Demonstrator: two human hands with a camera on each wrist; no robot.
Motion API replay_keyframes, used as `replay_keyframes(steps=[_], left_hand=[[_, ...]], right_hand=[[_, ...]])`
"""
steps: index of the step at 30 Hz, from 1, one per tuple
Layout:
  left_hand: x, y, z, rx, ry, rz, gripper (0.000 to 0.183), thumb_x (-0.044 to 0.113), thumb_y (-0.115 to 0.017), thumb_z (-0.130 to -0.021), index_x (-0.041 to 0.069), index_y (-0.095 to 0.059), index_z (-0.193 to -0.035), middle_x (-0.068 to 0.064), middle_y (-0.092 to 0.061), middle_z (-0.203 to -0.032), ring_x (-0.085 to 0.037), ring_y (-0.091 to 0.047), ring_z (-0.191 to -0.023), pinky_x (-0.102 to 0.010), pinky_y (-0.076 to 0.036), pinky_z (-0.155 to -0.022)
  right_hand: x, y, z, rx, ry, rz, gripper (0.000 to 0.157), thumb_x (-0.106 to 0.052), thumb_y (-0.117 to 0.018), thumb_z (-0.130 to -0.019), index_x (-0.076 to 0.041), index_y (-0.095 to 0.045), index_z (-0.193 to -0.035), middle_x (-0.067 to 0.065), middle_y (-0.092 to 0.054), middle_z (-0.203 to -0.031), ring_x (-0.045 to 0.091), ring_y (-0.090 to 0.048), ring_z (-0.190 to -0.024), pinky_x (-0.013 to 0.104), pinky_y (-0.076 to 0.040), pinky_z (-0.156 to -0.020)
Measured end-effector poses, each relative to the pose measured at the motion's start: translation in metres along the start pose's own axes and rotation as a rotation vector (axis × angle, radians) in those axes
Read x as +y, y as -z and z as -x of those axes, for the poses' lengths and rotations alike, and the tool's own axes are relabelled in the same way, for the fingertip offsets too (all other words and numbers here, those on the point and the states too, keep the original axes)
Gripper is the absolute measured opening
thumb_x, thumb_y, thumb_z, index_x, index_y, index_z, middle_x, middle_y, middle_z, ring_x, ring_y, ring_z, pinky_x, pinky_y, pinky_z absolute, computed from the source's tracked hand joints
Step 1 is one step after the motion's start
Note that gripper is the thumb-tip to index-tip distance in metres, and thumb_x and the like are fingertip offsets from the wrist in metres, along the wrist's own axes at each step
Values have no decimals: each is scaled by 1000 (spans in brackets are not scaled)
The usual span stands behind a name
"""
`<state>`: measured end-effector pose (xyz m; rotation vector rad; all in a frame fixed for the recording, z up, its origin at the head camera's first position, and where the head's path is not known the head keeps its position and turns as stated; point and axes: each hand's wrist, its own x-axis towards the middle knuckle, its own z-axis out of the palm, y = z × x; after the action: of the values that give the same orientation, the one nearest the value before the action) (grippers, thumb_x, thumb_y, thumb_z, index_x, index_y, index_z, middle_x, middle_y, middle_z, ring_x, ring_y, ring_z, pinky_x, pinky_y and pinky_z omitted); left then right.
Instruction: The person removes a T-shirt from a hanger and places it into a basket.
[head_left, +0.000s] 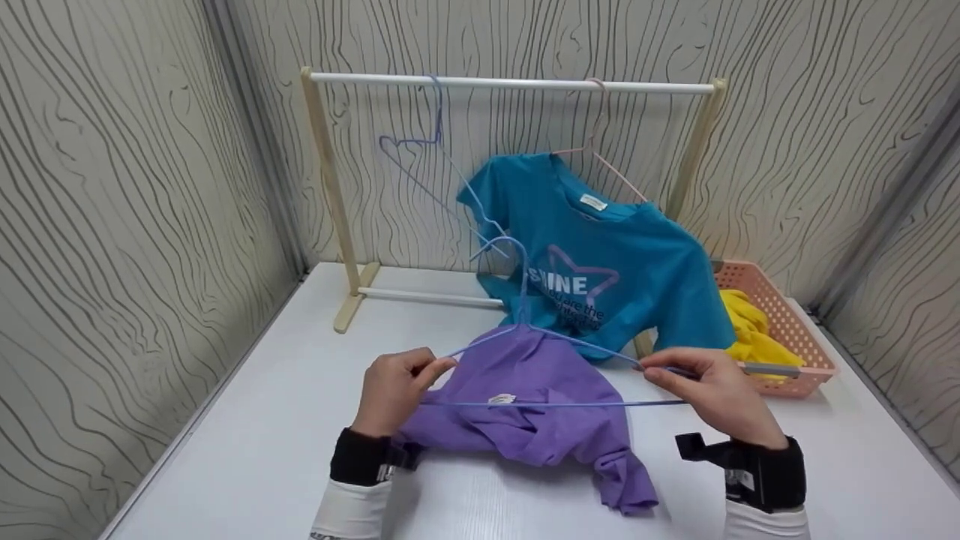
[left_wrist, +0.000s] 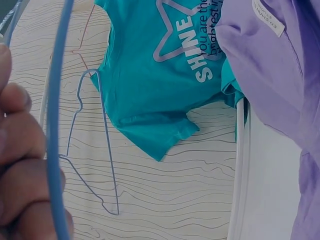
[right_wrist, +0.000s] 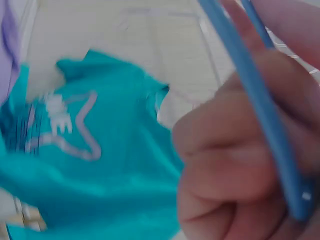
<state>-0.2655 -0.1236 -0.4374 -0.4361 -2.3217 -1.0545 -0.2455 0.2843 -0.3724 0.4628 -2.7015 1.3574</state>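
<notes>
Both hands hold a blue wire hanger above the table, its hook upward. My left hand pinches its left shoulder between thumb and fingers. On the other side my right hand grips the right shoulder, and that part of the wire runs close across the curled fingers in the right wrist view. Behind and below the hanger lies a rumpled purple shirt on the table, its white neck label showing near the lower bar. Part of the left end of the hanger is hidden by the left hand.
A rack with a white rail stands at the back. From it hang a teal T-shirt on a pink hanger and a bare blue-purple hanger. A pink basket with yellow cloth sits at the right.
</notes>
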Motion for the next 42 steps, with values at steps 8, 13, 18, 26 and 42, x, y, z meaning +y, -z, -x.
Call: replay_keyframes(steps=[8, 13, 18, 26, 42], left_hand=[[-1, -6, 1, -6, 3, 12, 46, 34, -75, -92, 15, -48, -61, 16, -30, -58, 3, -30, -52, -18, -21, -53], [0, -7, 0, -11, 3, 9, 43, 35, -74, -93, 16, -51, -63, 16, -34, -59, 2, -34, -53, -18, -23, -54], [-2, -8, -2, -29, -15, -79, 36, 43, -76, -90, 15, -71, -113, -2, -72, -103, -20, -66, -101, -40, -53, -89], [-10, -20, 3, -144, 90, -271, 111, 61, -76, -83, 17, -18, -166, -31, 0, -170, -53, 3, -157, -73, -9, -122], [1, -77, 24, -403, 78, -244, 120, 72, -77, -74, 25, -18, -166, -29, -10, -170, -58, -3, -155, -77, -8, -120]], right_hand=[[1, -2, 1, 64, 5, -88, 24, -16, -65, -101, -2, -75, -118, -16, -75, -102, 8, -62, -92, 17, -54, -82], [1, 0, 3, 97, -16, -80, 24, -16, -65, -101, -3, -76, -118, -18, -75, -102, 7, -61, -93, 16, -53, -81], [2, 6, 6, 177, -12, -57, 24, -16, -65, -101, -2, -76, -118, -22, -75, -99, 7, -61, -89, 17, -51, -74], [8, 16, 13, 391, 1, -64, 27, -15, -67, -100, 2, -74, -120, -27, -73, -95, 2, -61, -83, 13, -51, -68], [8, 13, 10, 591, -68, -186, 27, -14, -64, -102, 2, -72, -122, -28, -71, -98, 3, -62, -95, 8, -53, -82]])
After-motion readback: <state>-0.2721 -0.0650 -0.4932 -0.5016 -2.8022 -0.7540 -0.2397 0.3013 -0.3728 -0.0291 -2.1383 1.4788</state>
